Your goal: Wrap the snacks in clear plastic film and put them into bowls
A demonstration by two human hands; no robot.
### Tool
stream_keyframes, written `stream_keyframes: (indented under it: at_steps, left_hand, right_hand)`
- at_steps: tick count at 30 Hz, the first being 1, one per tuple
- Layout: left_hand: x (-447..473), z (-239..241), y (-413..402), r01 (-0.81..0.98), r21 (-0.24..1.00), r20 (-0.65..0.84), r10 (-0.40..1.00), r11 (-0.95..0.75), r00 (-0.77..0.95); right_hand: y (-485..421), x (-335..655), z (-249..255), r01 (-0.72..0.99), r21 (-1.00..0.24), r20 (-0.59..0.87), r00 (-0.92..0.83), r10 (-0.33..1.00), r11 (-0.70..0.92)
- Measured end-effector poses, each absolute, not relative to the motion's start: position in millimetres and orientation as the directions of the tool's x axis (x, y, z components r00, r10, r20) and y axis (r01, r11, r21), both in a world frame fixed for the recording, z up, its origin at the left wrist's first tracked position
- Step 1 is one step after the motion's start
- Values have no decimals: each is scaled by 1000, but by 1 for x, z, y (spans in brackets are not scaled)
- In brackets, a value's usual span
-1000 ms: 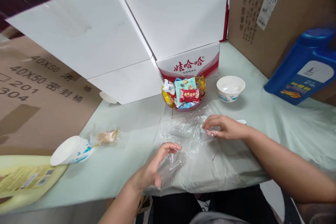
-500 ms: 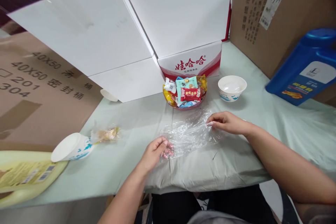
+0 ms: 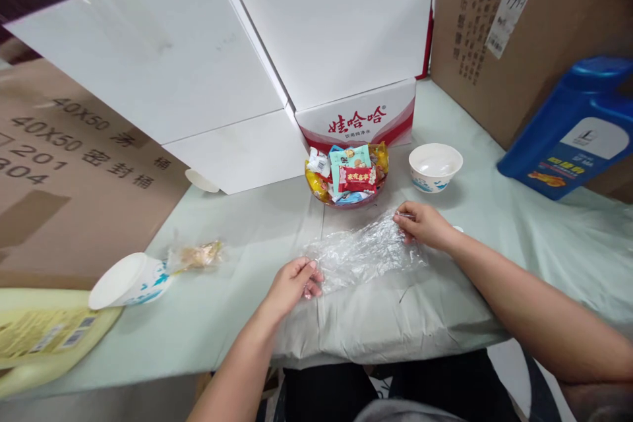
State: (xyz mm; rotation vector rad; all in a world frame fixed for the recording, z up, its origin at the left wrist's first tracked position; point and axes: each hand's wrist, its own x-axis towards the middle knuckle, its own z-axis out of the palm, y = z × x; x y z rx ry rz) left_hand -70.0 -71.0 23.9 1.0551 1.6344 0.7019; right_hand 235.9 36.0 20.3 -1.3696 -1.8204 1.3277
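Note:
A crinkled clear plastic bag (image 3: 359, 254) stretches between my two hands just over the cloth-covered table. My left hand (image 3: 293, 285) pinches its left end, fingers closed on the film. At the upper right corner my right hand (image 3: 424, 227) grips the bag between thumb and fingers. Beyond the bag stands a bowl (image 3: 324, 199) heaped with wrapped snacks, a red packet (image 3: 357, 179) on top. To its right is a white paper bowl (image 3: 435, 168) with something clear and plastic-looking inside. A wrapped snack (image 3: 200, 255) lies left of my left hand.
Another paper bowl (image 3: 131, 280) lies tipped on its side at the left, by a pale yellow jug (image 3: 47, 336). White boxes (image 3: 346, 26) and brown cartons (image 3: 74, 165) wall the back and sides. A blue bottle (image 3: 568, 132) leans at the right.
The bag is spread flatter and tauter between my hands. My right hand has shifted slightly up the bag's edge. My left hand has barely moved.

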Motion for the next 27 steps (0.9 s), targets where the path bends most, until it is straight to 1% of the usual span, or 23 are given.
stream_keyframes:
  at_steps: [2, 4, 7, 9, 12, 17, 20, 21, 22, 23, 24, 25, 26, 27]
  left_hand:
    - [-70, 24, -71, 297, 851, -415, 901, 433, -124]
    - [-70, 24, -72, 308, 857, -380, 911, 413, -163]
    - [-71, 24, -72, 369, 848, -313, 921, 380, -231]
    - [-72, 24, -73, 432, 823, -279, 924, 370, -261]
    - [-73, 21, -73, 517, 772, -254, 925, 369, -281]
    - [-72, 16, -69, 643, 678, -211, 933, 355, -292]
    - [-73, 19, -69, 695, 628, -184, 934, 351, -305]
    - [-73, 22, -69, 724, 600, -145, 936, 341, -320]
    - [-74, 24, -70, 763, 559, -74, 936, 326, -345]
    - [-75, 27, -70, 808, 506, 40, 928, 301, -371]
    - [-75, 29, -71, 855, 447, 183, 908, 263, -376]
    - [-74, 30, -72, 900, 384, 331, 879, 206, -342]
    - [-73, 31, -72, 940, 320, 447, 855, 121, -263]
    - [-71, 31, -71, 965, 261, 510, 848, 6, -143]
  right_hand:
    - [34, 230, 17, 648, -740, -58, -331, 942, 182]
    - [30, 226, 16, 773, -568, 12, -336, 942, 284]
    - [26, 222, 19, 862, -387, 10, -351, 936, 327]
    - [25, 223, 21, 896, -305, -11, -341, 940, 322]
    - [26, 226, 23, 921, -239, -12, -320, 947, 308]
    - [28, 230, 22, 943, -192, -23, -282, 959, 272]
    - [29, 228, 20, 945, -166, -32, -292, 956, 283]
    - [29, 228, 20, 945, -160, -33, -296, 955, 287]
    - [29, 227, 20, 944, -156, -34, -298, 954, 290]
    - [29, 227, 20, 945, -153, -34, -299, 954, 291]
    - [29, 226, 20, 945, -150, -35, -300, 953, 292]
    - [28, 226, 20, 945, -146, -35, -300, 953, 292]
    - [28, 226, 20, 945, -142, -34, -302, 953, 294]
    - [28, 226, 20, 944, -139, -31, -305, 952, 298]
